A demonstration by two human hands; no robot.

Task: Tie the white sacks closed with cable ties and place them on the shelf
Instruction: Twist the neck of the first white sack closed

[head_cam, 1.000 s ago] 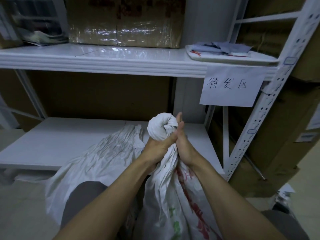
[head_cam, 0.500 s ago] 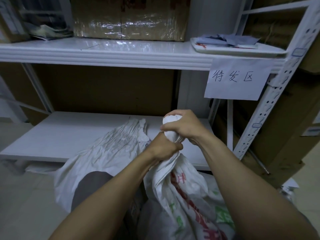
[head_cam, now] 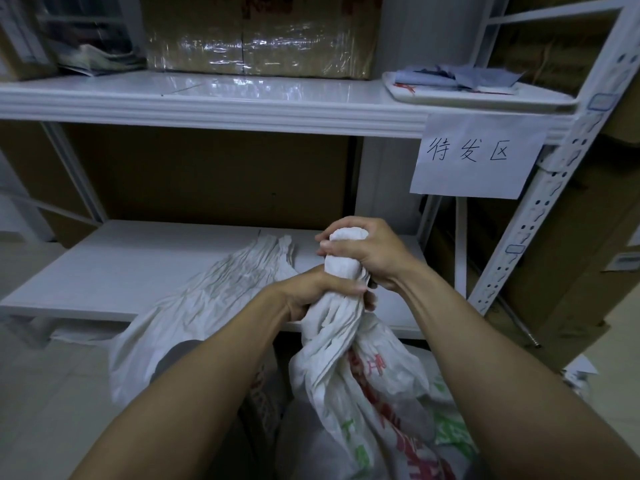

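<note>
A white woven sack point(head_cam: 374, 386) with red and green print stands in front of me, its mouth gathered into a twisted neck. My left hand point(head_cam: 311, 292) grips that neck just below the top. My right hand point(head_cam: 367, 251) wraps over the bunched top end, above the left hand. A second white sack point(head_cam: 207, 303) lies crumpled to the left, its open end resting on the lower shelf point(head_cam: 121, 271). No cable tie shows in view.
The upper shelf point(head_cam: 207, 109) carries a plastic-wrapped cardboard box point(head_cam: 256, 32), a tray of papers point(head_cam: 460, 88) and clutter at the left. A handwritten paper sign point(head_cam: 474, 157) hangs from its edge. A perforated white upright point(head_cam: 540, 206) stands right, cardboard boxes point(head_cam: 571, 271) beyond it.
My right hand went from lying flat beside the knotted top to closing over it from above. The left hand kept its grip on the neck. The view shifted slightly.
</note>
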